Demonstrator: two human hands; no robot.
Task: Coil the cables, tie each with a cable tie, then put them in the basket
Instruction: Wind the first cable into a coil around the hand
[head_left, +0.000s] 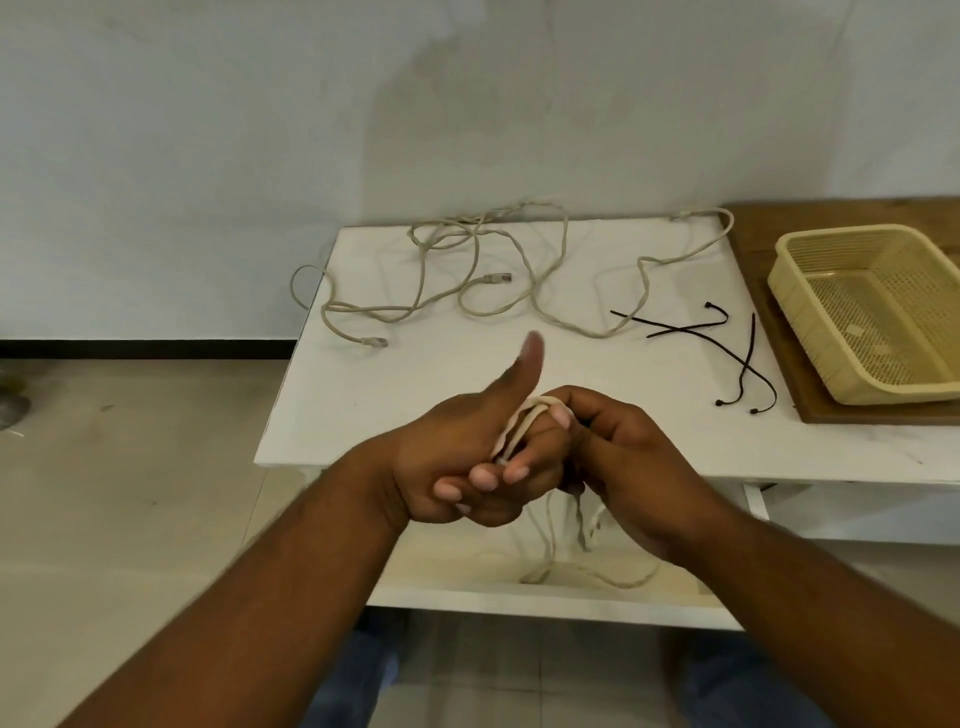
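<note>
A pale cable (519, 423) is looped over the fingers of my left hand (467, 467), whose thumb sticks up while the other fingers curl round the strands. My right hand (618, 457) pinches the same cable at the left fingertips. Its loose strands hang below my hands toward a lower shelf. Long beige network cables (478, 260) sprawl tangled across the far half of the white table (363, 415). Three black cable ties (727, 343) lie at the right of the table. A cream plastic basket (810, 291) stands further right, nothing in it.
The basket sits on a brown wooden board (831, 415) that adjoins the table's right edge. One cable loop (301, 286) overhangs the table's left edge. A grey wall rises behind, and beige floor tiles lie to the left.
</note>
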